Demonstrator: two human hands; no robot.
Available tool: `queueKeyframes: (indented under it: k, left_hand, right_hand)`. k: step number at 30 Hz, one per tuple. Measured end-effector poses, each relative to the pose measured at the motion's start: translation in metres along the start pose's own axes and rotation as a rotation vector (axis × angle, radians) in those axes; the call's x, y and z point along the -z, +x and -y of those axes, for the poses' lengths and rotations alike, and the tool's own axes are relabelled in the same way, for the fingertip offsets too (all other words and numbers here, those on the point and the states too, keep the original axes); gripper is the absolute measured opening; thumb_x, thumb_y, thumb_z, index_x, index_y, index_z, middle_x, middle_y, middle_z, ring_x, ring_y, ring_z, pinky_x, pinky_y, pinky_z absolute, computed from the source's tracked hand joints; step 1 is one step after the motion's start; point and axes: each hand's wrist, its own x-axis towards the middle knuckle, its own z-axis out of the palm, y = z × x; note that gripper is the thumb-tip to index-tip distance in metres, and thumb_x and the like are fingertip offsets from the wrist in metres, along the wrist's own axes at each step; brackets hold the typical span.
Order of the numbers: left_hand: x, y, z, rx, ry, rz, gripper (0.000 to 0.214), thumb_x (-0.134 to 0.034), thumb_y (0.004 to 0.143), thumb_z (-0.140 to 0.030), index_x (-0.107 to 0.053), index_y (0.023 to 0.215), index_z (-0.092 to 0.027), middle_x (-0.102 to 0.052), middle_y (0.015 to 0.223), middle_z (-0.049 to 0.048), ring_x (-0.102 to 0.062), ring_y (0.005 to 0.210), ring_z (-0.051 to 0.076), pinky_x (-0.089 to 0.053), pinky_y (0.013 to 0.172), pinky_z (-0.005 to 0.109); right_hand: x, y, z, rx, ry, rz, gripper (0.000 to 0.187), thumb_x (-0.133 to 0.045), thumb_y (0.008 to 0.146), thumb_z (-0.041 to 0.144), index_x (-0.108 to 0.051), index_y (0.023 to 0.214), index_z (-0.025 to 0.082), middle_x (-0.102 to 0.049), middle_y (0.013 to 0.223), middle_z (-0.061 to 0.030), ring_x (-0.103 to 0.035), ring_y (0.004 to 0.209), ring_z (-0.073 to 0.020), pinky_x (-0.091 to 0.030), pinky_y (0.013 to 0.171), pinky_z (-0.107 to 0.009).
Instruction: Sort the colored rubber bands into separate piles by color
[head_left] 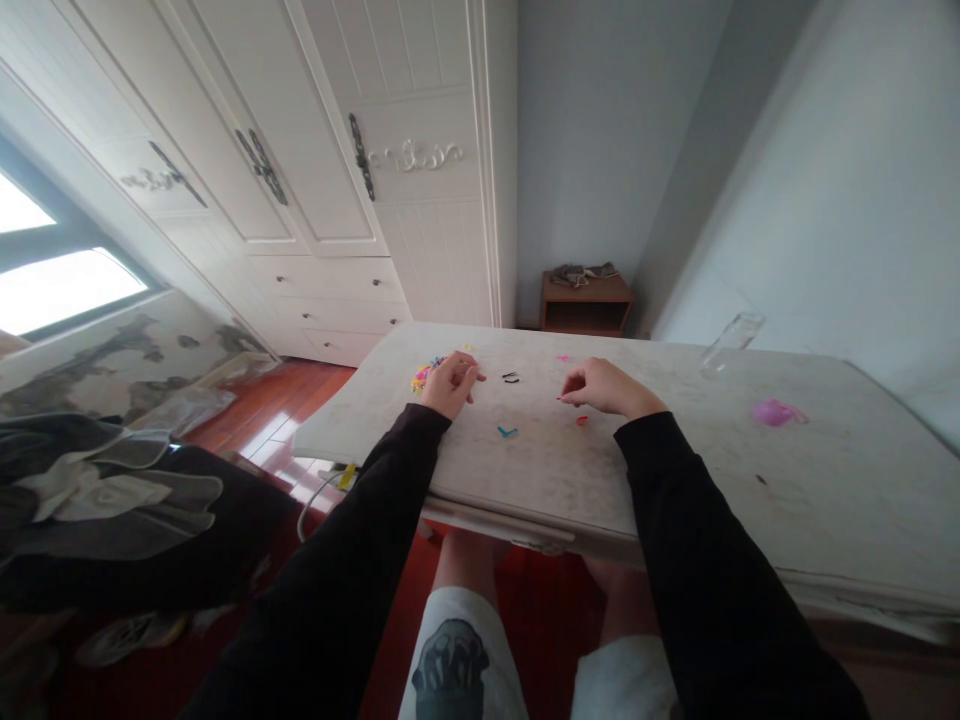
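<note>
My left hand rests on the white table, fingers curled together, right beside a small pile of colourful little pieces. My right hand lies further right with its fingers pinched on a tiny red piece. Between the hands lie a small black piece and a blue piece. Another red bit sits just below my right hand. Whether the left fingers hold anything is hidden.
A clear glass jar lies tipped at the table's far right, a pink object nearer. White wardrobe and a brown nightstand stand behind. Dark clothes are heaped at left over a red wooden floor.
</note>
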Motion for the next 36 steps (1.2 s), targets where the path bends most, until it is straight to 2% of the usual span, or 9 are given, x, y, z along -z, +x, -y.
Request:
queueKeyframes:
  k: [8,12,17,26,30,32,36]
  left_hand:
    - [0.001,0.002,0.002,0.004,-0.001,0.009,0.025,-0.061,0.091,-0.046,-0.056,0.097,-0.022,-0.074,0.081,0.0021,-0.061,0.048,0.01,-0.046,0.041,0.02]
    - [0.001,0.002,-0.001,0.011,0.005,-0.011,0.023,-0.063,0.09,-0.044,-0.057,0.095,-0.022,-0.073,0.078,0.0017,-0.065,0.054,0.011,-0.046,0.041,0.018]
    - [0.002,0.001,-0.006,0.007,0.001,-0.02,0.021,-0.062,0.089,-0.04,-0.057,0.096,-0.021,-0.07,0.074,-0.001,-0.061,0.05,0.009,-0.046,0.041,0.017]
    - [0.002,0.002,-0.011,0.023,-0.004,-0.044,0.02,-0.063,0.086,-0.039,-0.056,0.092,-0.021,-0.068,0.07,-0.0027,-0.057,0.046,0.007,-0.043,0.04,0.015]
    - [0.005,0.003,-0.005,0.017,0.02,-0.111,0.017,-0.061,0.086,-0.036,-0.056,0.091,-0.022,-0.067,0.068,-0.0032,-0.055,0.044,0.008,-0.044,0.04,0.017]
    - [0.006,0.003,-0.001,0.017,0.054,-0.172,0.013,-0.059,0.085,-0.033,-0.056,0.091,-0.022,-0.067,0.067,-0.0035,-0.055,0.043,0.008,-0.044,0.041,0.018]
    - [0.011,0.003,-0.001,0.002,0.212,-0.29,0.008,-0.06,0.082,-0.026,-0.058,0.088,-0.022,-0.063,0.063,-0.0041,-0.055,0.047,0.01,-0.044,0.046,0.021]
  right_hand:
    - [0.021,-0.009,-0.021,-0.122,-0.108,0.163,0.008,-0.082,0.068,0.026,-0.079,0.072,0.02,-0.077,0.073,-0.0033,-0.067,0.073,-0.0203,-0.047,0.069,-0.03]
    - [0.022,-0.013,-0.026,-0.107,-0.111,0.195,0.014,-0.083,0.067,0.033,-0.081,0.075,0.021,-0.077,0.075,-0.0038,-0.067,0.074,-0.0215,-0.047,0.068,-0.03]
    - [0.017,-0.013,-0.023,-0.077,-0.079,0.223,0.012,-0.082,0.064,0.025,-0.079,0.075,0.022,-0.078,0.079,-0.0034,-0.069,0.075,-0.0212,-0.05,0.069,-0.029]
    - [0.015,-0.014,-0.023,-0.162,-0.165,0.25,0.006,-0.081,0.063,0.022,-0.077,0.066,0.021,-0.073,0.066,-0.0022,-0.064,0.064,-0.0192,-0.045,0.06,-0.029]
    - [0.016,-0.014,-0.022,-0.122,-0.159,0.281,0.007,-0.079,0.062,0.018,-0.074,0.066,0.021,-0.072,0.066,-0.0011,-0.063,0.065,-0.019,-0.044,0.06,-0.029]
    - [0.015,-0.014,-0.019,-0.08,-0.157,0.252,0.01,-0.075,0.062,0.013,-0.073,0.068,0.021,-0.073,0.071,-0.0013,-0.064,0.069,-0.0191,-0.045,0.063,-0.029]
    - [0.008,-0.011,-0.008,-0.047,-0.198,0.108,0.017,-0.064,0.068,0.007,-0.07,0.078,0.019,-0.073,0.079,-0.0032,-0.064,0.072,-0.0179,-0.045,0.064,-0.027]
